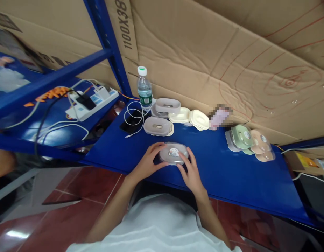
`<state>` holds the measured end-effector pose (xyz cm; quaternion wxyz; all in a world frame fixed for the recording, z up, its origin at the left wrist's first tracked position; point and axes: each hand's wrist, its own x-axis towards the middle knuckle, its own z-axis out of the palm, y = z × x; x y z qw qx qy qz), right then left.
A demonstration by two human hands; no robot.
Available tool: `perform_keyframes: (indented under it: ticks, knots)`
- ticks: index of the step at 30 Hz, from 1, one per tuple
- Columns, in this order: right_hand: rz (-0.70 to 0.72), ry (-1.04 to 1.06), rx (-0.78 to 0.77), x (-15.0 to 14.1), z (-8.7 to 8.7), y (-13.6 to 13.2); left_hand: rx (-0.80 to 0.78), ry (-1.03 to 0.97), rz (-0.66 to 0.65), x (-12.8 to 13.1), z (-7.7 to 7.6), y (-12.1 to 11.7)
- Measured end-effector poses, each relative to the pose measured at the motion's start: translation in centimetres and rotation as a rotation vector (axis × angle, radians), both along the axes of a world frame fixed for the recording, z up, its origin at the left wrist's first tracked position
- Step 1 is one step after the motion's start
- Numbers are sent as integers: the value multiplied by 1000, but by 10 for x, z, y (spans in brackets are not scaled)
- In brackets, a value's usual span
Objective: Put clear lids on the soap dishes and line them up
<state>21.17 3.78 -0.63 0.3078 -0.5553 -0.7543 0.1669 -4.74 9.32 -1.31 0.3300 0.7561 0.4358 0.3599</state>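
On the blue tabletop in front of me lies an oval grey soap box (167, 156) with a clear lid and a round printed sticker. Its left end sits between the thumb and fingers of my left hand (151, 159). My right hand (189, 169) closes around the right end, one fingertip by the sticker. Just behind are grey soap box trays (157, 126), one of them stacked on another at the back (167, 105). Cream scalloped pieces (199, 119) lie beside them.
Finished-looking lidded boxes in green (241, 136) and peach (260, 141) are piled at the right. A water bottle (145, 91), a white cable (133, 117) and a dark phone (126, 125) are at the back left. Cardboard (183, 52) walls the rear; a blue post (109, 45) rises left.
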Motion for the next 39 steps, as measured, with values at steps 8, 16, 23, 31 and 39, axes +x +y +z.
perform_keyframes:
  ticks: [8, 16, 23, 31, 39]
  knots:
    - [-1, 5, -36, 3, 5, -2, -11, 32, 0, 0, -6, -5]
    - [36, -66, -124, 19, 5, -3, -75, 84, -123, -3, 8, -4]
    - [-116, -61, -64, 73, 11, -12, 11, 162, -58, -6, 14, -5]
    - [-714, -271, 142, 218, -1, -82, 363, 286, 182, -12, 16, 26]
    - [-1321, -141, 393, 377, 10, -65, 373, 367, 221, -12, 5, 47]
